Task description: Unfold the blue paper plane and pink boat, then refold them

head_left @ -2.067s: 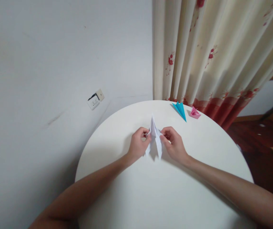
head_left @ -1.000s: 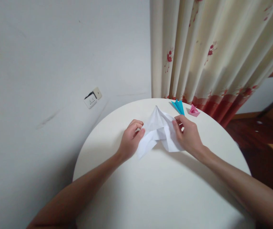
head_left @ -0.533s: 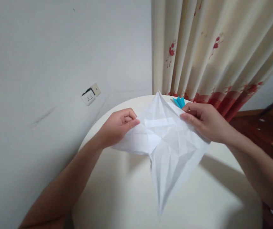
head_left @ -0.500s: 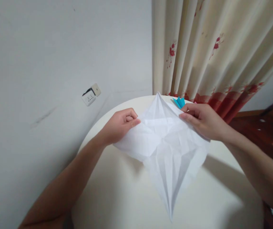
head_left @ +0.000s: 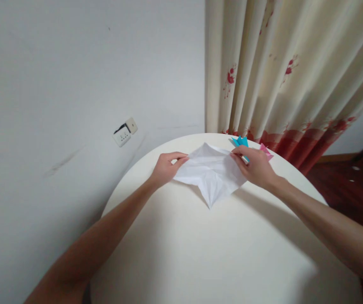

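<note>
A creased white paper sheet (head_left: 211, 174), unfolded into a rough diamond, lies low over the far part of the round white table (head_left: 219, 253). My left hand (head_left: 166, 167) pinches its left corner. My right hand (head_left: 255, 166) pinches its right edge. The sheet's near point rests toward me on the tabletop. Just behind my right hand a blue folded paper piece (head_left: 240, 141) and a pink folded paper piece (head_left: 266, 150) peek out, both partly hidden.
A grey wall with a white socket (head_left: 124, 132) stands at the left. A cream curtain with red flowers (head_left: 282, 76) hangs behind the table's far edge. Dark wooden floor (head_left: 349, 181) shows at the right.
The narrow folded white shape has been pulled open into a wide creased sheet. It was lifted toward me, and it has now been lowered back near the tabletop, farther away.
</note>
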